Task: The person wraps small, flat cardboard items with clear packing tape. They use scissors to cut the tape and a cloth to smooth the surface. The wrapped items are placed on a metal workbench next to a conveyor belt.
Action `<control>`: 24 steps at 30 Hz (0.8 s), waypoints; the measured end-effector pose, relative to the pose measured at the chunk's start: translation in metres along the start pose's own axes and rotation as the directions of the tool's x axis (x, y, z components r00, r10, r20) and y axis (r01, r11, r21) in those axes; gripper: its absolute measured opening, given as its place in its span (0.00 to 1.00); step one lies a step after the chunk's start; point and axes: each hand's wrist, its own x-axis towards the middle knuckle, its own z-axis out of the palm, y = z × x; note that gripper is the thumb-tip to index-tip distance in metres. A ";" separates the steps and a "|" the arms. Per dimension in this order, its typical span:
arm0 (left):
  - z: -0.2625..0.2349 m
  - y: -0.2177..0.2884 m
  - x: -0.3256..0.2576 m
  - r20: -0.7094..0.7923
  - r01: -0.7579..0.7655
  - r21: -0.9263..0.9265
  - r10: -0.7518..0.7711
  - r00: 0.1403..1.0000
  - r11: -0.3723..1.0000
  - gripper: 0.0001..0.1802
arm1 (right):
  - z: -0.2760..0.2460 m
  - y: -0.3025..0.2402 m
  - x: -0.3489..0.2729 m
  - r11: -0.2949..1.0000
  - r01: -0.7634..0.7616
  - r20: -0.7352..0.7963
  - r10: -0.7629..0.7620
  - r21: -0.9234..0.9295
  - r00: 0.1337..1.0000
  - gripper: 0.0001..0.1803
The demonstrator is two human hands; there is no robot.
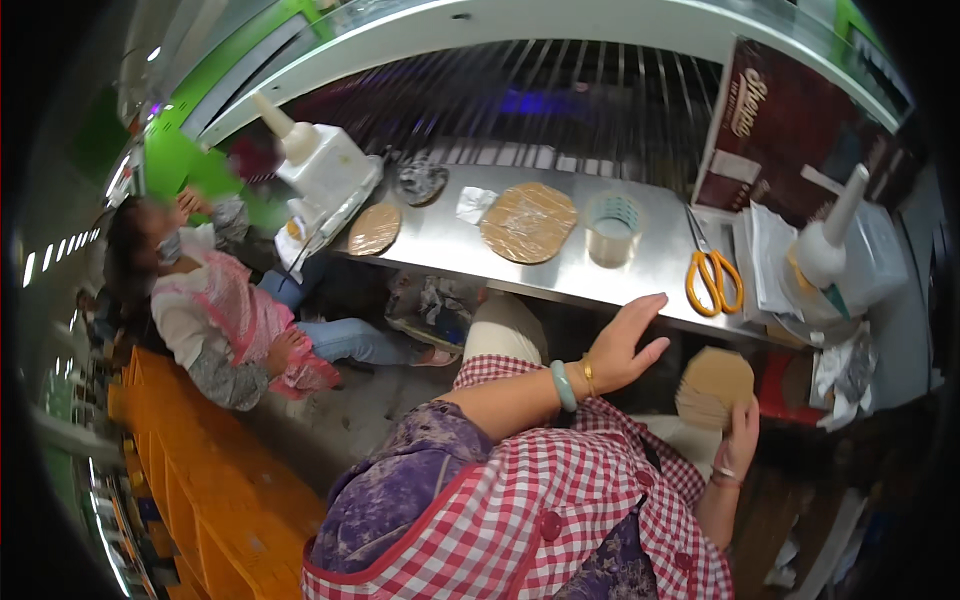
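My right hand (740,440) grips a stack of brown cardboard pieces (715,385), cut with several straight sides, below the table's front edge. The layered edges of the stack show on its near side. My left hand (622,348) hovers just left of the stack with fingers stretched out and nothing in it. A round brown disc wrapped in clear tape (528,222) lies on the metal table (450,228). Beside it stands a roll of clear tape (612,230). Scissors with orange handles (713,280) rest to its right.
A smaller tape-wrapped disc (375,229) sits at the table's left end near a white squeeze bottle (325,165). Another white nozzle bottle (825,240) and a dark red box (780,130) stand at the right. Orange crates (215,470) and a seated person (230,310) are on the left.
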 end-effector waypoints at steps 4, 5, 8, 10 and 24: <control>-0.020 0.006 -0.014 0.128 0.236 -0.250 -0.210 0.969 0.939 0.32 | 0.083 -0.049 0.007 0.940 0.303 0.202 -0.270 -0.157 0.942 0.12; -0.028 0.006 -0.019 0.105 0.309 -0.310 -0.290 0.951 0.899 0.31 | 0.094 -0.053 0.016 0.754 0.616 0.336 -0.533 -0.229 0.777 0.14; -0.050 0.009 -0.022 0.107 0.418 -0.570 -0.441 0.891 0.707 0.27 | 0.121 -0.071 0.009 0.452 0.815 0.421 -0.700 -0.363 0.576 0.18; -0.066 0.018 -0.020 0.276 0.521 -0.767 -0.541 0.794 0.374 0.25 | 0.129 -0.066 0.004 0.403 0.838 0.421 -0.732 -0.367 0.536 0.18; -0.072 0.020 -0.017 0.321 0.545 -0.766 -0.532 0.783 0.341 0.22 | 0.137 -0.040 -0.015 0.597 0.689 0.281 -0.636 -0.412 0.719 0.21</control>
